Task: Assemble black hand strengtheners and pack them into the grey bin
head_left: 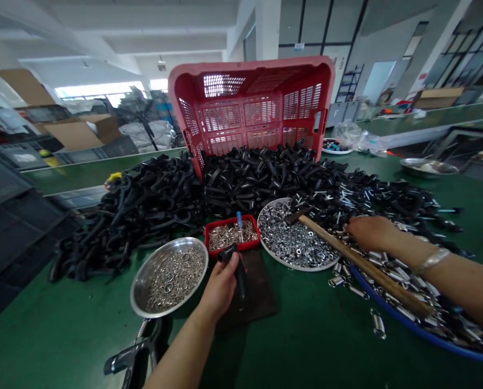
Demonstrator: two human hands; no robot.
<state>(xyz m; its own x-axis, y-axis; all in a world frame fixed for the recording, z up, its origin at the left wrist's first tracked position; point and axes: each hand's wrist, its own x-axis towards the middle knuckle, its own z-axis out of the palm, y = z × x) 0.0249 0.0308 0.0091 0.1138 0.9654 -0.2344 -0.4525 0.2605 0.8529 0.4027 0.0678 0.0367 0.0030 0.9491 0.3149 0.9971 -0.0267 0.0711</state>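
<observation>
My left hand (222, 283) is closed around a black plastic handle piece (240, 275), its thumb lying along the top. The piece is upright over a dark mat (261, 294), just in front of a small red tray (254, 244) of pins. My right hand (369, 233) reaches to the edge of the black parts pile (391, 197), above the springs (403, 270) in a blue basin (387, 310). Its fingers are curled down and their tips are hidden. A wooden-handled hammer (334, 240) lies across the washer plate and the basin, left of that hand.
A red plastic crate (249, 67) lies tipped on its side, black parts spilling out. A metal bowl (138, 292) of small rings stands on the left, a white plate (272, 248) of washers centre right. An assembled black clamp (134, 356) lies near the front, loose springs (378, 324) at right.
</observation>
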